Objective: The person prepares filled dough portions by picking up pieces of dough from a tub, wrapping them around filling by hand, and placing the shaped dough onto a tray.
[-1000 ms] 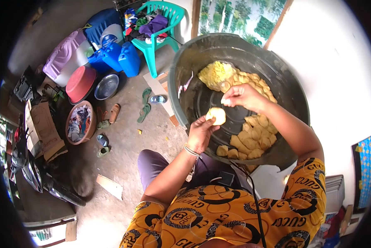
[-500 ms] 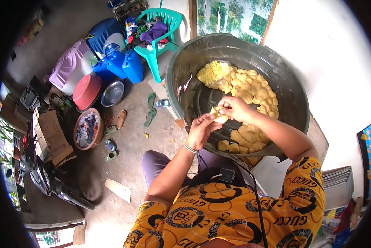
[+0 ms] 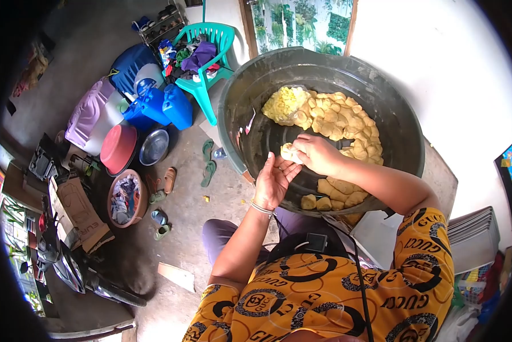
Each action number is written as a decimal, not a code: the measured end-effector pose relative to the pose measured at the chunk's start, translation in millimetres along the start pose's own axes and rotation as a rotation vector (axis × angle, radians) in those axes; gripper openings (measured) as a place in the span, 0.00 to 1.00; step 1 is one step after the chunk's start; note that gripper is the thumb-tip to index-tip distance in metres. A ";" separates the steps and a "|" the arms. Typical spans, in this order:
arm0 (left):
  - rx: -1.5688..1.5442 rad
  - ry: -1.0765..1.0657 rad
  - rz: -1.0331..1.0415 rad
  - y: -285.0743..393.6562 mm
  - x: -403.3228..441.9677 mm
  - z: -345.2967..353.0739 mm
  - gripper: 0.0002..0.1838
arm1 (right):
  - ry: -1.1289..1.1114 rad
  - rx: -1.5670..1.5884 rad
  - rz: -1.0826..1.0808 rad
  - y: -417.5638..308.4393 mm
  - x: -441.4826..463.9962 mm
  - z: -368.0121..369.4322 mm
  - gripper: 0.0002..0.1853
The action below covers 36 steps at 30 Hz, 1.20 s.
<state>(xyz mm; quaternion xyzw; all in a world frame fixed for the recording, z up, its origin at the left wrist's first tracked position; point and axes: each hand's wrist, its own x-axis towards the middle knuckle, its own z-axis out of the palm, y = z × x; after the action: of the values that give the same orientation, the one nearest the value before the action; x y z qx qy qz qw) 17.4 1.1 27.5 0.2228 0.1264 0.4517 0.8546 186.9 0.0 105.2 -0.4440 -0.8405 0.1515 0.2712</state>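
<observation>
A pale piece of dough (image 3: 290, 153) is pinched in the fingers of my right hand (image 3: 317, 155), over the big dark tub (image 3: 233, 108). My left hand (image 3: 274, 181) is palm up with its fingers apart, just below and left of the dough, holding nothing. Inside the tub, many dough pieces (image 3: 353, 122) lie in a curved heap along the right side. A clear plastic bag of yellow bits (image 3: 284, 104) rests at the heap's upper left end.
To the left are a green chair (image 3: 210, 85) piled with clothes, blue jugs (image 3: 178, 106), a red basin (image 3: 118, 148) and a tub of clothes (image 3: 127, 198). Slippers (image 3: 208, 174) lie on the floor. Stacked trays (image 3: 473, 239) stand at the right.
The flat dough round has been folded into a small lump. It has passed from my left hand to my right, and my left hand has opened. The view has shifted slightly.
</observation>
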 end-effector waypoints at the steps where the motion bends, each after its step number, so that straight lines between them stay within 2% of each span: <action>1: 0.008 0.017 0.012 -0.5 -0.1 -1.5 0.23 | 0.004 0.052 -0.018 0.6 0.5 0.5 0.10; 6: -0.017 0.081 0.114 -1.4 0.1 -2.7 0.14 | 0.130 0.240 -0.149 0.9 0.6 10.5 0.10; 9: -0.001 0.060 0.144 -4.0 0.5 3.8 0.10 | 0.122 0.212 -0.103 -10.8 -0.4 4.2 0.09; 13: -0.058 0.016 0.109 -2.7 0.2 1.0 0.11 | 0.029 0.190 -0.056 -3.7 2.5 1.7 0.08; 16: -0.106 0.062 0.109 -0.8 -2.8 6.5 0.13 | -0.013 0.240 -0.049 -0.3 3.5 -3.7 0.10; 19: -0.037 -0.001 0.043 2.1 -2.3 7.0 0.14 | -0.067 0.267 -0.068 3.7 3.2 -0.3 0.13; 23: 0.016 -0.031 0.151 -2.8 -1.0 -1.1 0.14 | -0.108 0.693 0.115 10.7 1.9 -4.2 0.19; 25: 0.026 0.010 0.229 -5.0 -0.4 -4.0 0.14 | -0.112 0.490 0.297 5.0 5.5 -16.9 0.19; 26: 0.017 0.014 0.245 -5.2 0.0 -5.7 0.15 | -0.110 0.412 0.316 7.0 3.0 -15.3 0.15; 29: 0.168 0.015 0.289 -11.1 1.1 -4.5 0.17 | -0.170 0.367 0.246 6.1 -1.4 -7.1 0.09; 30: 0.103 0.029 0.260 -8.5 -0.4 1.4 0.17 | -0.121 0.385 0.201 7.7 -1.6 -4.8 0.06; 32: -0.027 0.061 0.202 -0.6 -6.7 17.7 0.16 | -0.078 0.420 0.223 5.8 0.6 -6.0 0.06; 34: 0.001 0.034 0.166 -0.7 -5.6 11.0 0.20 | -0.047 0.453 0.275 3.1 2.8 -9.3 0.06; 36: 0.037 -0.028 0.112 0.7 -4.1 5.8 0.21 | -0.012 0.417 0.184 6.8 2.8 -6.9 0.07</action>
<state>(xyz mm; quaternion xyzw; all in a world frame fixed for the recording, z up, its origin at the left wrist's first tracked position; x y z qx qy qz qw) 17.0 -3.5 32.9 0.2516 0.1104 0.4931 0.8254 194.2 6.2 108.3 -0.4523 -0.7485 0.3487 0.3370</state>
